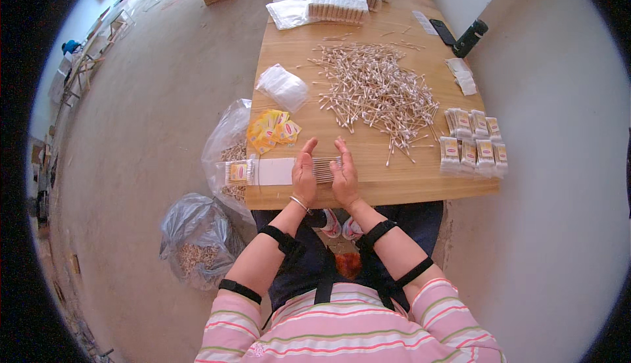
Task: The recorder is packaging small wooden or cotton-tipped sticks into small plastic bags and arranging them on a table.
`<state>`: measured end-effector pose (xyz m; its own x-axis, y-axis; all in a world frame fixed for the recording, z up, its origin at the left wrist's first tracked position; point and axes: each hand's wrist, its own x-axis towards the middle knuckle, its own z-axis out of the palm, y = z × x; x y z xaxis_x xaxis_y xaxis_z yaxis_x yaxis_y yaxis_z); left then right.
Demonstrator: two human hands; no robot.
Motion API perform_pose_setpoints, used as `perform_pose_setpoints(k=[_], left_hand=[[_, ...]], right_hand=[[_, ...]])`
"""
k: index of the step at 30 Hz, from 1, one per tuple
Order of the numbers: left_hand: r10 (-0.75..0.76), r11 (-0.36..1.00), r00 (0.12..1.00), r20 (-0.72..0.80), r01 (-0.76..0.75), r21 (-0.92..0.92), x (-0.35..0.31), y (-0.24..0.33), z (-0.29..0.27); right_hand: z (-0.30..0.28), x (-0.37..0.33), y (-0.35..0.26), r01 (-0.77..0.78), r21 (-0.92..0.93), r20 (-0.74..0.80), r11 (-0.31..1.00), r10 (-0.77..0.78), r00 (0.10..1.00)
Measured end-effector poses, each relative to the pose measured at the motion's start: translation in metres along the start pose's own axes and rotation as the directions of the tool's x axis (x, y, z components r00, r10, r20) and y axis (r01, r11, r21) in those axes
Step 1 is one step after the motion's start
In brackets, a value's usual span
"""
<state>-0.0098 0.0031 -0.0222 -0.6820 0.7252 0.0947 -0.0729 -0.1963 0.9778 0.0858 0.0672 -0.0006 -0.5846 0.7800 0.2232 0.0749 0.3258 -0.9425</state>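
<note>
My left hand (305,176) and my right hand (344,175) stand on edge near the table's front edge, palms facing and fingers stretched out. Between them lies a row of cotton swabs (323,170), side by side; the palms touch or nearly touch its ends. Left of my left hand is a flat white strip (274,172), and beyond it a filled pack of cotton swabs (238,172) with a yellow label. Yellow label cards (272,130) are spread behind the strip. A large loose pile of cotton swabs (378,87) covers the middle of the table.
Clear plastic sleeves (283,87) lie at the table's left. Several finished swab packs (483,156) stand at the right, with a dark bottle (470,38) and a phone (442,32) farther back. Bagged swab bundles (336,6) sit at the far end. A grey bag (197,222) stands on the floor.
</note>
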Motion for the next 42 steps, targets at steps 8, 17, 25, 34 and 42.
perform_pose_setpoints(k=[8,17,25,34,42], left_hand=[[-0.004,0.993,0.999,-0.048,-0.002,-0.119,-0.001,-0.007,-0.001],[0.026,0.983,0.993,-0.115,-0.047,-0.175,-0.001,-0.004,0.002],[0.009,0.997,0.996,-0.085,-0.015,-0.075,-0.002,-0.002,0.003],[0.016,1.000,0.989,-0.147,-0.018,-0.011,-0.001,-0.014,-0.003],[0.027,1.000,0.988,-0.154,-0.024,0.017,-0.001,-0.005,0.002]], right_hand=[[-0.001,0.003,0.002,-0.066,0.074,-0.029,0.995,0.068,0.997],[-0.075,0.008,0.013,-0.229,-0.750,-0.368,0.620,-0.104,0.924],[-0.085,0.012,0.013,-0.335,-0.713,-0.331,0.616,0.125,0.935],[-0.037,0.040,0.006,0.184,-0.775,0.154,0.604,-0.102,0.983],[-0.021,0.031,0.009,0.211,-0.587,0.196,0.781,-0.117,0.974]])
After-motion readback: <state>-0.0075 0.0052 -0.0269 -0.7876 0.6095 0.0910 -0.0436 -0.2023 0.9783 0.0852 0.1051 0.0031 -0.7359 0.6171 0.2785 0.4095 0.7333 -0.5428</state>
